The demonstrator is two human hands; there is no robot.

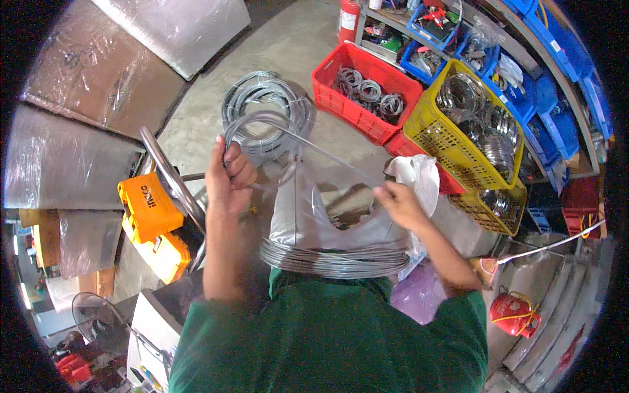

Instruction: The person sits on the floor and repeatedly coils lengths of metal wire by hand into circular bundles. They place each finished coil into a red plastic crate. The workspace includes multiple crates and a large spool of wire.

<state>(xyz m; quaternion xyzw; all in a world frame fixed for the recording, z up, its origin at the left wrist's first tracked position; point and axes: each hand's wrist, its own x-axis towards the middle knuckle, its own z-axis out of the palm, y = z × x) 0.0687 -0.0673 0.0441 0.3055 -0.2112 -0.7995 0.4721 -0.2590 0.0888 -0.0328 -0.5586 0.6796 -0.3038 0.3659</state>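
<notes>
My left hand (229, 173) is raised and closed around a loop of thin grey cable (262, 116). A straight length of this cable slants down to my right hand (401, 204), whose fingers are closed on it. Across my lap rests a large coil of similar grey cable (334, 259). Beneath it, silvery-white sheeting (295, 213) covers my legs. Another coil (239, 98) lies on the floor beyond my left hand, partly behind the held loop. White crumpled plastic (422, 173) hangs just beyond my right hand.
At the far right stand a red crate (321, 82) with small cable coils and yellow crates (419, 121) with shiny metal rings. Blue bins (419, 62) line a shelf behind. Orange cases (151, 208) and a curved metal tube (173, 177) are at left, near wrapped boxes (72, 150).
</notes>
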